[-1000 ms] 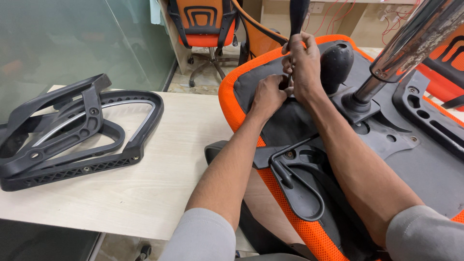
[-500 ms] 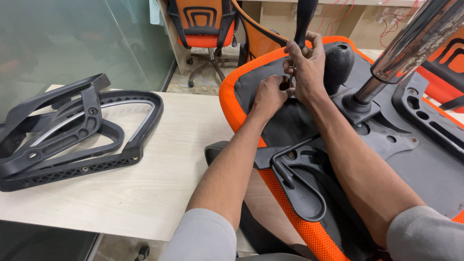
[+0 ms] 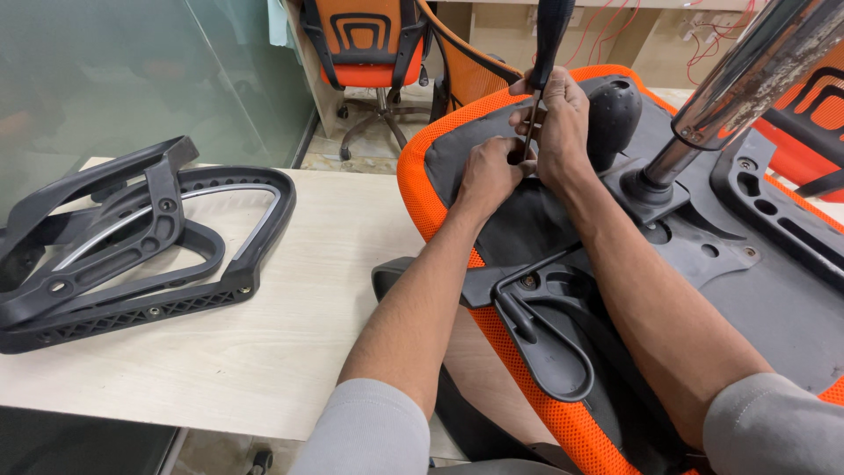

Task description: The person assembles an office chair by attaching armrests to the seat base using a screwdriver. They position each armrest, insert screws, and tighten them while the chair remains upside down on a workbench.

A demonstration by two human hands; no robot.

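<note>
right hand [image 3: 556, 119] fingers grip screwdriver [image 3: 545, 48] | left hand [image 3: 488, 176] fingers pinch its tip

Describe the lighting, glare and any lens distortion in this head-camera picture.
Head view: soft, even indoor light with faint shadows under the black armrest frames; bright glare streaks along the chrome column; the glass partition looks hazy; wide-angle stretch enlarges the forearms toward the bottom edge; left hand, right hand and screwdriver stay sharp.
</note>
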